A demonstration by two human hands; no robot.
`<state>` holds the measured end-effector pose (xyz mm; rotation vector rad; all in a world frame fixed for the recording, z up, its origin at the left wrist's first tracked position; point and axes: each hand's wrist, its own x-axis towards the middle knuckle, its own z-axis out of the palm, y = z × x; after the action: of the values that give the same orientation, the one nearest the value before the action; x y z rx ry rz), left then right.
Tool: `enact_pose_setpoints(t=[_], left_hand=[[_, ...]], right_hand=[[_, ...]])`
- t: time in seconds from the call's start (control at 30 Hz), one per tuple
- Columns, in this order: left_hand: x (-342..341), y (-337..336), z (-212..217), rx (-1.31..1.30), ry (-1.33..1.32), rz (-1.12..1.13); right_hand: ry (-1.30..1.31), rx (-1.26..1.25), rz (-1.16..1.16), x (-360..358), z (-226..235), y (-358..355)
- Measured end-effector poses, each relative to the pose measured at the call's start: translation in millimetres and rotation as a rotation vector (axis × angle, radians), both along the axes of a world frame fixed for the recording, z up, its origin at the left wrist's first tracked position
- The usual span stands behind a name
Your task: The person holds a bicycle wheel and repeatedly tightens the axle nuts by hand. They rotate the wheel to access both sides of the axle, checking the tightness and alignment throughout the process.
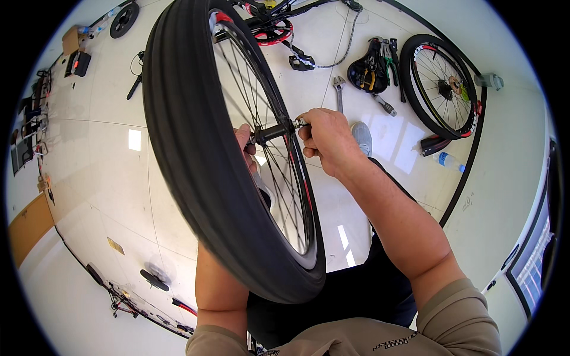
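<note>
Pale floor tiles fill the background, strewn with bicycle parts. Held upright in the middle of the view is a large bicycle wheel with a thick black tyre. Its black hub axle is pinched at the near end by the fingers of the right hand, which are pressed together around it. The left hand is seen through the spokes, curled against the hub's far side; how tightly it grips cannot be told. A second wheel, a black saddle, a spanner and a plastic bottle are scattered on the floor beyond.
</note>
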<state>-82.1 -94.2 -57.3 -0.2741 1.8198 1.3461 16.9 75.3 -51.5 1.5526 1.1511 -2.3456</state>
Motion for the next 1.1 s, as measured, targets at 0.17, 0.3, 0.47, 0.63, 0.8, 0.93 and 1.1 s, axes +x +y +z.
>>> enact_pose_setpoints(t=[0.17, 0.3, 0.47, 0.63, 0.8, 0.93, 1.1], left_hand=[[-3.6, -2.9, -5.0, 0.005, -0.013, -0.027], [-4.7, -1.9, -6.1, -0.034, 0.003, -0.064], [-0.1, 0.2, -4.1, -0.035, 0.044, -0.026], [-0.4, -1.4, -2.9, -0.020, 0.052, -0.030], [-3.0, 1.7, -2.3, -0.062, 0.016, -0.033], [-2.4, 3.1, -0.6, -0.062, 0.009, -0.029], [-0.9, 2.3, 1.0, -0.054, 0.043, -0.051]], right_hand=[[-0.024, -0.001, 0.001, -0.3, 1.0, 0.2], [-0.018, 0.008, 0.004, 0.4, 0.1, 0.0], [-0.026, 0.004, 0.005, -0.2, 1.0, 0.1], [-0.009, -0.007, -0.009, -1.2, 0.4, -0.7], [-0.022, -0.018, -0.016, -1.0, 0.5, -0.3], [-0.020, -0.004, -0.013, -0.8, 0.1, -0.7], [-0.026, 0.002, -0.007, -0.8, -0.1, -0.6]])
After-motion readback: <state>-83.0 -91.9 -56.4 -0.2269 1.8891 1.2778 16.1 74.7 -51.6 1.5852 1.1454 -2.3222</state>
